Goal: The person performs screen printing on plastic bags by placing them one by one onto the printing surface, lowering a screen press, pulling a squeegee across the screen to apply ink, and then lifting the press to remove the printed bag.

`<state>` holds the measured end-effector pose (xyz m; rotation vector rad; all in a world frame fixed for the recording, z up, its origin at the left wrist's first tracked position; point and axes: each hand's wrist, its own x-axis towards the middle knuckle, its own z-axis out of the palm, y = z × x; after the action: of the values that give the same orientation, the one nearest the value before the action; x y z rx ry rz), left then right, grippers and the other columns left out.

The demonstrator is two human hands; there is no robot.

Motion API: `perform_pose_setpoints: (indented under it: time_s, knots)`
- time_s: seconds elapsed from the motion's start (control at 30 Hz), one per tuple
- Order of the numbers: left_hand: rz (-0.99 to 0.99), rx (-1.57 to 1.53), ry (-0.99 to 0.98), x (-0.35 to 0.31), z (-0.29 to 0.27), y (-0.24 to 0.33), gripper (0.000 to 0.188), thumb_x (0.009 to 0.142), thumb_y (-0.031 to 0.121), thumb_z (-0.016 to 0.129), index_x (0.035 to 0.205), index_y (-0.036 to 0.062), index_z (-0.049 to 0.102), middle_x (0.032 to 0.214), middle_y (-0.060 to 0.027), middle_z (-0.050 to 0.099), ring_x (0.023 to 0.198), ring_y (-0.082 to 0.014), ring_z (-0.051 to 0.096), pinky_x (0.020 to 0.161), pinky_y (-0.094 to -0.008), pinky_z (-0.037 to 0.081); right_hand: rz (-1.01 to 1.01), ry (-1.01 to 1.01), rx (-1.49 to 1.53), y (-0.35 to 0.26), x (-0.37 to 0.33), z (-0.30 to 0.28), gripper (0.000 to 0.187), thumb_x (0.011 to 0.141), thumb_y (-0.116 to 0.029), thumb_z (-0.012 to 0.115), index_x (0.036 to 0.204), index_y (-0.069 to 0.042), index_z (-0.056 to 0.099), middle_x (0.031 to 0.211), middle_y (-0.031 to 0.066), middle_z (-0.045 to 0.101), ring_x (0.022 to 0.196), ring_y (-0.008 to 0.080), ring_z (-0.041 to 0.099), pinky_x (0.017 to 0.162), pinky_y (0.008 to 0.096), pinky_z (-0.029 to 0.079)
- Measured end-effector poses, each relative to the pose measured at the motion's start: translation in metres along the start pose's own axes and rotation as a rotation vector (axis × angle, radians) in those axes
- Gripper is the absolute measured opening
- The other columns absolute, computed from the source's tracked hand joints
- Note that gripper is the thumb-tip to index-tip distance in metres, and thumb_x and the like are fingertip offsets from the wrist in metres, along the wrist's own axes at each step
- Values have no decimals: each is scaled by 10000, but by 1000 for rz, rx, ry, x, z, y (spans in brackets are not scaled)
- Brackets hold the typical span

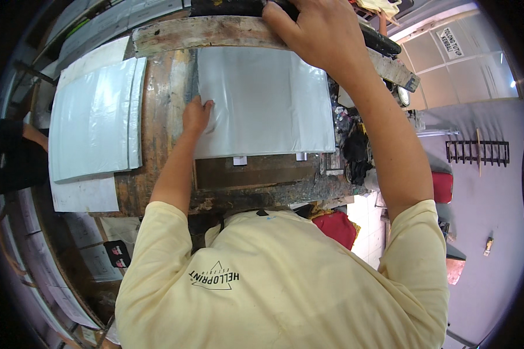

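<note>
Probably, the glossy plastic-covered sheet (262, 99) at upper centre handles as light, flexible and slippery; hold it by its edges. Your left hand (196, 114) meets its left edge, forearm angled up from lower left; you cannot confirm a pinch. Your right arm extends to the top, right hand (311, 32) over the wooden bar (209, 33), its grip undeterminable.

Lilac wall (501, 244) — dark slotted rack (492, 143) — white floor (367, 224)
</note>
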<state>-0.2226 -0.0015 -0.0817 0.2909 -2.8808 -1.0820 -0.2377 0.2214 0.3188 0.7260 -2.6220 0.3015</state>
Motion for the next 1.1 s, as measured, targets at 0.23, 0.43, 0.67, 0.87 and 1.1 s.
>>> perform_pose_setpoints:
  time_s: [0.23, 0.43, 0.67, 0.87, 1.1]
  knots:
    - [-6, 50, 23, 1, -1, 4, 423, 974, 371, 682, 1011, -45, 613, 980, -303, 701, 967, -475, 679, 853, -527, 532, -12, 21, 31, 1, -2, -2, 429, 888, -374, 573, 809, 37, 667, 800, 228, 677, 777, 376, 661, 811, 484, 496]
    - [-74, 67, -44, 9, -13, -13, 595, 981, 492, 633, 1207, -58, 622, 1099, -302, 687, 1045, -463, 666, 907, -523, 528, -43, 57, 25, 0, -3, 1, 427, 901, -379, 577, 842, 29, 689, 826, 214, 687, 838, 362, 667, 856, 479, 478]
    - [534, 400, 53, -11, -6, 49, 859, 984, 662, 493, 1515, -11, 448, 1651, -243, 275, 1547, -381, 228, 1229, -574, 227, -32, 34, 35, 1, -2, -2, 438, 902, -389, 577, 893, 33, 695, 857, 223, 689, 851, 372, 661, 872, 469, 474]
    - [684, 393, -193, -21, 35, 60, 1001, 916, 756, 502, 1603, 51, 322, 1667, -213, 264, 1574, -371, 155, 1282, -536, 80, -55, 65, 20, 6, 0, 3, 425, 900, -382, 587, 870, 30, 688, 847, 213, 692, 842, 386, 662, 863, 478, 473]
    - [632, 496, -333, -20, 19, 82, 1017, 881, 768, 544, 1582, 53, 369, 1656, -213, 286, 1567, -386, 167, 1267, -583, 77, -159, 215, 2, 18, -3, 22, 406, 895, -406, 623, 1008, -31, 730, 910, 195, 709, 869, 387, 666, 791, 484, 477]
